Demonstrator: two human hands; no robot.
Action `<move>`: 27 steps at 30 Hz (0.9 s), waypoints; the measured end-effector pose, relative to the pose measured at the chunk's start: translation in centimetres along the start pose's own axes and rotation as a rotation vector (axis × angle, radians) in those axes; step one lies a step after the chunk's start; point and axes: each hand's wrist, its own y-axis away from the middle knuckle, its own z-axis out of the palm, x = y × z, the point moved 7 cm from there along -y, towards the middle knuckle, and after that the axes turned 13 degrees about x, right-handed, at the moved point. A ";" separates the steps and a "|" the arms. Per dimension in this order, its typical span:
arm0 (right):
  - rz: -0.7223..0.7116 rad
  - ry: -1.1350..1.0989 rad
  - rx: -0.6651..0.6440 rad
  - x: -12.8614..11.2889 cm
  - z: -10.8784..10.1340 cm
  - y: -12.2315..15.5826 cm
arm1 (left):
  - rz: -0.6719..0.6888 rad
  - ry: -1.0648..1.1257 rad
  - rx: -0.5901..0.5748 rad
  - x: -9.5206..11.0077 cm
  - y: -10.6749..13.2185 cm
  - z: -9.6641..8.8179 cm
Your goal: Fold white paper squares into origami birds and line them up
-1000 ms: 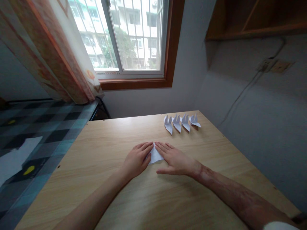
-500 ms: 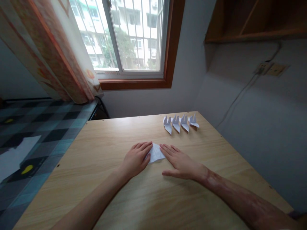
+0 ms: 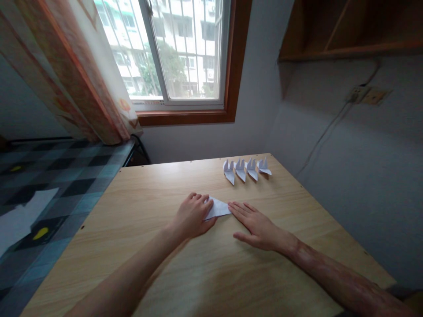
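A small piece of white folded paper (image 3: 218, 208) lies on the wooden tabletop, tapering to a point at its right end. My left hand (image 3: 194, 215) grips its left end, fingers bent over the top and thumb along the near edge; that end is hidden. At the tapered right tip, my right hand (image 3: 256, 224) touches the paper with its outstretched fingertips, palm down and thumb spread away. Farther back stands a row of several folded white paper figures (image 3: 240, 170) with upright points.
The wooden table (image 3: 132, 189) extends toward a wall and a barred window (image 3: 191, 57). Left of it is a checked cloth surface (image 3: 82, 163) bearing white paper sheets (image 3: 29, 211). A shelf (image 3: 346, 53) and a socket with a cord (image 3: 360, 93) are on the right wall.
The paper now looks narrower and points to the right. My left fingers have bent over it, and my right hand has shifted slightly to the right.
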 end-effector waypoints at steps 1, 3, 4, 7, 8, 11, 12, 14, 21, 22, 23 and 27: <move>0.001 -0.006 0.010 0.0 0.0 0.0 | -0.005 -0.005 -0.013 0.1 -0.3 0.0; 0.004 -0.018 0.034 0.1 -0.1 -0.1 | -0.032 -0.021 -0.024 0.1 -0.7 0.0; 0.010 -0.024 0.053 0.2 -0.1 -0.1 | -0.050 -0.034 -0.028 0.0 -0.9 0.0; 0.045 -0.066 0.159 0.6 -0.3 -0.7 | -0.109 -0.106 -0.043 -0.2 -0.9 0.2; 0.066 -0.089 0.208 0.8 -0.4 -1.0 | -0.127 -0.128 -0.042 -0.3 -0.8 0.2; 0.176 -0.170 0.359 1.7 -0.4 -2.4 | -0.182 -0.149 -0.009 -0.3 -0.5 0.5; 0.231 -0.197 0.408 2.1 -0.2 -2.9 | -0.198 -0.140 0.004 -0.4 -0.3 0.6; 0.312 -0.255 0.499 2.7 0.3 -4.0 | -0.233 -0.109 0.030 -0.6 -0.1 0.9; 0.222 -0.247 0.494 1.7 2.2 -8.3 | -0.412 0.217 0.291 -3.0 0.9 0.5; 0.178 -0.237 0.461 1.4 2.2 -8.8 | -0.429 0.266 0.315 -3.4 1.1 0.5; 0.139 -0.231 0.432 1.2 2.1 -9.1 | -0.437 0.306 0.326 -3.9 1.4 0.5; -0.024 -0.173 0.330 0.8 2.0 -9.8 | -0.345 0.385 0.282 -4.8 2.4 0.8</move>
